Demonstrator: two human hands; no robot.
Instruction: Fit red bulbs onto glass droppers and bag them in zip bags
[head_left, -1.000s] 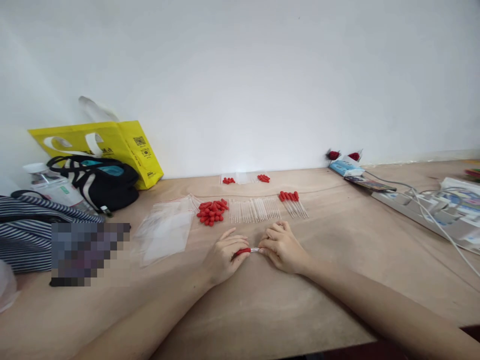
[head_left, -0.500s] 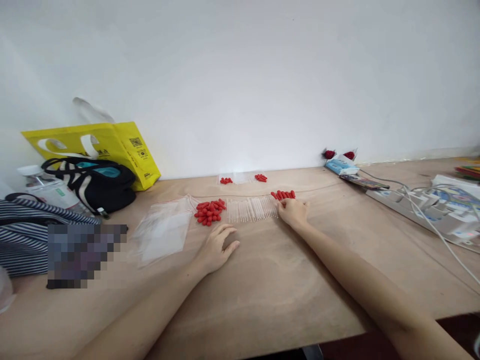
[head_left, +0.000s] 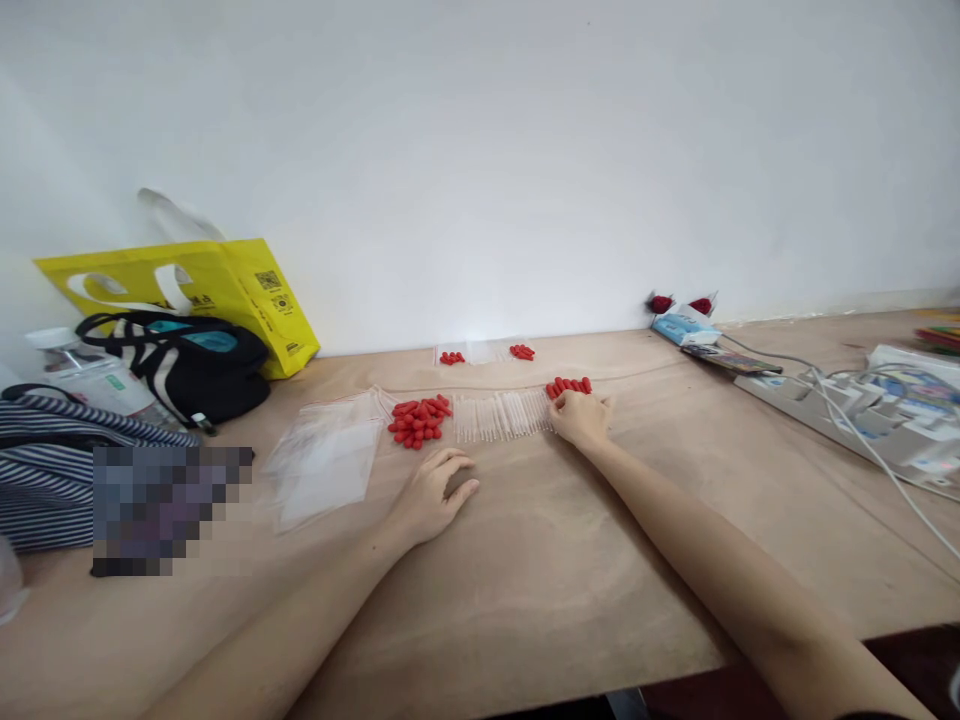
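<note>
My left hand [head_left: 437,496] rests on the wooden table, palm down, fingers loosely apart and holding nothing. Just beyond it lies a heap of red capsule-like pieces [head_left: 420,422]. A row of thin white sticks [head_left: 501,416] lies side by side to the right of that heap. My right hand [head_left: 582,417] is at the row's right end, its fingers closed together; what they hold, if anything, is too small to make out. Touching or just behind those fingers is a short row of red pieces [head_left: 571,385]. Clear plastic bags [head_left: 334,465] lie left of the heap.
Two small red groups [head_left: 452,358] [head_left: 522,352] sit on clear plastic near the wall. At left are a yellow bag [head_left: 281,335], a black bag [head_left: 217,385], a bottle [head_left: 105,380] and striped cloth [head_left: 45,490]. A power strip [head_left: 825,415] with cables lies right.
My right hand has shifted slightly left along the right end of the stick row, its fingers drawn in closer. My left hand stays where it was. The camera view has moved a little.
</note>
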